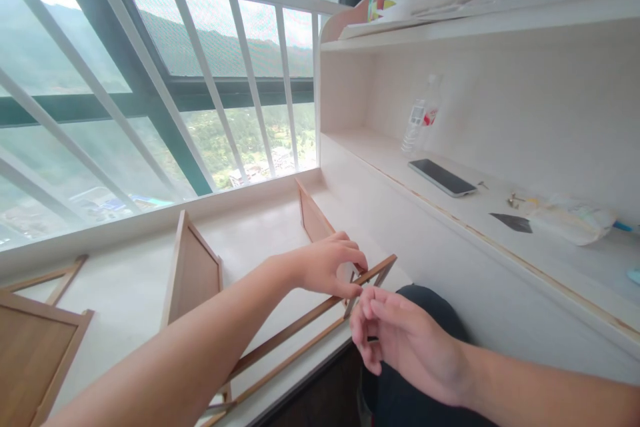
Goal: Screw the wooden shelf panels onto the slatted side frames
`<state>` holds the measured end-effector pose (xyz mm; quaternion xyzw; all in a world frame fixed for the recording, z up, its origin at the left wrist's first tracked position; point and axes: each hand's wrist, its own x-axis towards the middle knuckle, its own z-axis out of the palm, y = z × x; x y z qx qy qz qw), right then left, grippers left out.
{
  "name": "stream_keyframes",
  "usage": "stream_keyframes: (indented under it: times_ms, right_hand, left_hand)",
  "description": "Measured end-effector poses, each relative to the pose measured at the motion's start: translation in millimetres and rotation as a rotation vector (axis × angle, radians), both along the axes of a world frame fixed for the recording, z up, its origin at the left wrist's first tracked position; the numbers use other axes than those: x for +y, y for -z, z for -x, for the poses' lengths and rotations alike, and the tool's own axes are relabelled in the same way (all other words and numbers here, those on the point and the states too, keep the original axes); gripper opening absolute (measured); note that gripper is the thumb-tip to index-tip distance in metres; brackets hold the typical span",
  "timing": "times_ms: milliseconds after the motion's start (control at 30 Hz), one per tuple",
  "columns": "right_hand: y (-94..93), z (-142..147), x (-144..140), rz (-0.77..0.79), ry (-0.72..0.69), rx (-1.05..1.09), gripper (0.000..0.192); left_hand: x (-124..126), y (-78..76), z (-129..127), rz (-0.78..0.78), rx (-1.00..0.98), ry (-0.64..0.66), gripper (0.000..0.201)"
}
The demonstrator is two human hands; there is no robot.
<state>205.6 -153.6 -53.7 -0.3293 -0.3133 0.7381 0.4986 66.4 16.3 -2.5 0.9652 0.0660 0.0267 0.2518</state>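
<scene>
Gripping: left hand (327,267) is pinching the wooden frame (300,327) at the desk's (140,280) front edge.
Hovering: right hand (400,340) is curling loosely, holding nothing, just beside the frame's end.
Room: bare desktop is lying open toward the window rail (210,80).

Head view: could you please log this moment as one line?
left hand: pinching wooden frame | right hand: open beside frame end | phone, bottle: on shelf

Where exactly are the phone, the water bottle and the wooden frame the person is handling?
phone (441,177): head view, middle of its dark screen.
water bottle (419,121): head view, on its label.
wooden frame (300,325): head view, on its long upper rail.
left hand (327,265): head view, back of hand gripping the frame.
</scene>
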Motion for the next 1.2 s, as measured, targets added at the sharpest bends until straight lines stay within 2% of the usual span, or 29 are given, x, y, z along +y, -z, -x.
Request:
stream_keyframes:
  times_ms: [67, 133, 200, 267, 333, 467, 600, 767, 933, 1067, 1200]
  right_hand:
    - [11.9, 2, 5, -0.094, 0.079, -0.123, 0.039]
    - [29.1, 0, 9, -0.22, 0.094, -0.374, 0.052]
    - [48.6, -2, 9, -0.263, 0.12, -0.641, 0.062]
    - [66.4, -2, 5, -0.343, 0.092, -0.82, 0.067]
    - [79.4, -1, -3, -0.505, 0.069, -0.996, 0.068]
    - [90.4, 3, -17, -0.793, 0.12, -1.268, 0.059]
    - [86.1, -5, -25, -0.9, 0.193, -1.448, 0.048]
    - [63.6, -19, -26, -1.008, 0.24, -1.446, 0.041]
    - [44.5, -19, -14, -1.024, 0.388, -1.195, 0.04]
    - [39.4, -17, -6, -0.98, 0.484, -1.019, 0.044]
    - [41.7, -20, -2, -0.972, 0.479, -0.979, 0.047]
  left_hand:
    - [0, 1.9, 0, -0.004, -0.01, 0.017, 0.027]
    - [1, 3.2, 0, -0.012, -0.016, 0.029, 0.028]
    - [0, 3.7, 0, -0.026, -0.016, 0.029, 0.03]
    - [-1, 3.8, 0, -0.046, -0.012, 0.025, 0.031]
    - [-2, 4.3, -2, -0.068, -0.009, 0.019, 0.029]
    - [-5, 6.5, -6, -0.091, -0.017, -0.027, 0.033]
    - [-8, 7.2, -12, -0.116, 0.005, -0.102, 0.038]
    - [-15, 5.3, -16, -0.143, 0.01, -0.159, 0.021]
    - [-19, -0.1, -16, -0.157, 0.038, -0.165, 0.014]
    - [-14, -4.7, -14, -0.118, 0.031, -0.16, 0.025]
    - [-7, -6.8, -10, -0.071, -0.011, -0.154, 0.034]
